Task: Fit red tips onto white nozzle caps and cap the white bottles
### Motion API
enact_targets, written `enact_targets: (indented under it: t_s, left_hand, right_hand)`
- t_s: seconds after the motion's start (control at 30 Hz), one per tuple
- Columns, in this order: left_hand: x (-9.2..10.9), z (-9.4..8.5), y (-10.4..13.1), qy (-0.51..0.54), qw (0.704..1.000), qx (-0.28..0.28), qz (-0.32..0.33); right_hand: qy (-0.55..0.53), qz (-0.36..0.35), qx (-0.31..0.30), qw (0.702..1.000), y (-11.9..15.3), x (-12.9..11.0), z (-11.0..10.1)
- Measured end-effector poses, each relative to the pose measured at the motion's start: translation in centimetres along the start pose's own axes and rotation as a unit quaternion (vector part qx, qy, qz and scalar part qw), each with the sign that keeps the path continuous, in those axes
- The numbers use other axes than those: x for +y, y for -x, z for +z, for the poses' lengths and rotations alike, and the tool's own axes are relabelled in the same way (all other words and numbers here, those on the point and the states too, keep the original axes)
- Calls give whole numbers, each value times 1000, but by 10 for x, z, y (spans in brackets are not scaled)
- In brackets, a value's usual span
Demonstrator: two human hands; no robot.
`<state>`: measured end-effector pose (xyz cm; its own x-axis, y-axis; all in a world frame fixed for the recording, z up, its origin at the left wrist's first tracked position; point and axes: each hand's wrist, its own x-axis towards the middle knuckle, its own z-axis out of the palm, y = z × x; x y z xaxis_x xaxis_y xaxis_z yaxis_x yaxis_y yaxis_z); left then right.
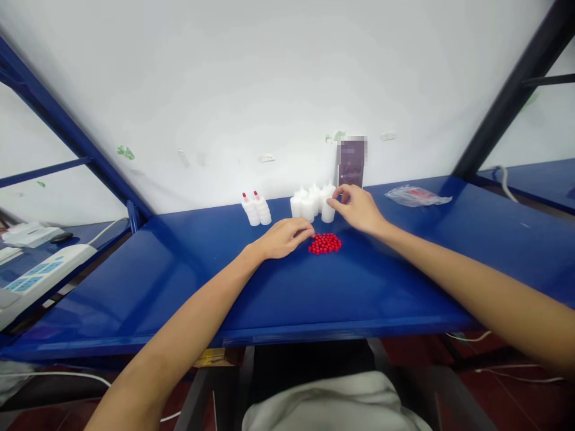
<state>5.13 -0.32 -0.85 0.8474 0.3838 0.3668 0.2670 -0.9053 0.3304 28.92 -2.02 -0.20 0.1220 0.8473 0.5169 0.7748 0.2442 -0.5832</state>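
A pile of small red caps (325,243) is spread loosely on the blue table (269,299), presumably so that single pieces can be reached easily; at its far left edge the fingertips of the left hand (285,236) are brought close together, though whether a cap is pinched cannot be told; directly behind the pile, a white bottle (328,212) is met by the thumb of the right hand (358,206), perhaps for steadiness, but a firm clamp cannot be confirmed. Behind the pile and slightly left, a cluster of white bottles (308,209) is stood upright, probably for easy access; farther left, two red-tipped bottles (257,212) are set apart, perhaps to be kept distinct; no contents can be made out; behind and well right, something red is held in a clear plastic bag (401,197).
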Motion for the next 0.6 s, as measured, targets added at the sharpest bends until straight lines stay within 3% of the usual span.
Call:
enact_targets:
  t_s: [0.23,0.47,0.6]
  left_hand:
    - [5,2,5,-26,999,21,-33]
    - [12,11,0,-66,998,11,18]
    - [10,14,2,-84,996,13,16]
  right_hand:
    - [-196,54,-24,979,3,13,10]
    - [-191,93,-53,976,4,13,18]
    - [-258,112,-63,957,8,8,17]
